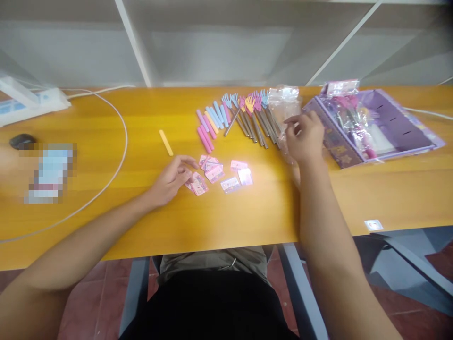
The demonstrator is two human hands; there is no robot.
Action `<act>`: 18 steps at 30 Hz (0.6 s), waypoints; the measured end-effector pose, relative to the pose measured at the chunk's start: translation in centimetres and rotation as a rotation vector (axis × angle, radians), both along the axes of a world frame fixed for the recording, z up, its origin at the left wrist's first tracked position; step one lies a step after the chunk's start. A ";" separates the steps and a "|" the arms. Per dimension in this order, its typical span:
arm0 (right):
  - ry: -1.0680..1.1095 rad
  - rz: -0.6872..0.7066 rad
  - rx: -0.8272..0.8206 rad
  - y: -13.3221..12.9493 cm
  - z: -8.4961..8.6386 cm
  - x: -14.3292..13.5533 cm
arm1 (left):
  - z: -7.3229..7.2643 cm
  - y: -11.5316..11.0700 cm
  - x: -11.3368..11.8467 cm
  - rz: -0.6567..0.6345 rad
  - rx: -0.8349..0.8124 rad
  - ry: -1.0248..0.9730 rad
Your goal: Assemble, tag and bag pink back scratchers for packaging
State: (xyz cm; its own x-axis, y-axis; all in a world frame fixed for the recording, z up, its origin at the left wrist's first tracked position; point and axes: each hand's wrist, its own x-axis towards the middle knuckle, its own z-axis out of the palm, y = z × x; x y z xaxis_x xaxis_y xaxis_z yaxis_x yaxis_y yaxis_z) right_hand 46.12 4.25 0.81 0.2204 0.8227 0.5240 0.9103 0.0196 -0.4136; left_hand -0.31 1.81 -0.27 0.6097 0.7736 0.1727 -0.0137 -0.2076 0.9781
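My left hand (173,178) is over the left end of some small pink printed cards (214,173), its fingers loosely bent and apart and its thumb at the edge of a card. On the right, my right hand (306,134) is at a stack of clear plastic bags (284,100), fingers curled in on the plastic; its fingertips are partly hidden. Left of the bags lie several metal rods with small hand-shaped heads (249,105) in blue, pink and yellow. Beside them are pink, blue and yellow handle tubes (214,117). One yellow tube (166,142) lies apart, beyond my left hand.
A purple box (403,108) at the right holds a bagged pink piece (354,118). At the left are a phone-like blurred item (53,172), a black mouse (22,141) and a looping white cable (122,156). A small sticker (373,225) is near the table's front edge.
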 end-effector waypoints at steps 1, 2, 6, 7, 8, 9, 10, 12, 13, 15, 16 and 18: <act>0.012 0.022 -0.070 0.2 -0.2 -1.1 | 0.0 0.0 0.0 -0.005 -0.004 -0.005; 0.018 0.017 -0.129 0.4 -0.4 -1.9 | 0.0 0.0 0.0 -0.013 -0.007 -0.013; -0.010 -0.067 -0.251 1.1 -1.5 -3.1 | -0.1 0.0 0.1 -0.042 -0.009 -0.046; -0.022 -0.090 -0.260 1.2 -1.7 -3.0 | -0.1 0.0 0.1 -0.045 -0.007 -0.051; -0.030 -0.112 -0.265 1.3 -1.9 -2.9 | -0.1 0.0 0.2 -0.047 -0.004 -0.054; -0.033 -0.133 -0.268 1.3 -2.1 -2.8 | -0.1 0.0 0.2 -0.048 -0.001 -0.055; -0.032 -0.152 -0.269 1.4 -2.2 -2.7 | -0.1 0.0 0.2 -0.050 0.003 -0.053; -0.028 -0.172 -0.267 1.4 -2.4 -2.4 | -0.1 0.0 0.2 -0.053 0.009 -0.054; -0.027 -0.179 -0.266 1.5 -2.4 -2.4 | -0.1 0.0 0.2 -0.054 0.011 -0.055; -0.034 -0.191 -0.270 1.5 -2.3 -2.3 | -0.1 0.0 0.2 -0.052 0.010 -0.050; -0.041 -0.196 -0.276 1.6 -2.2 -2.2 | -0.1 0.0 0.1 -0.049 0.010 -0.047; -0.052 -0.207 -0.304 1.6 -2.1 -2.3 | -0.1 0.0 0.1 -0.047 0.008 -0.039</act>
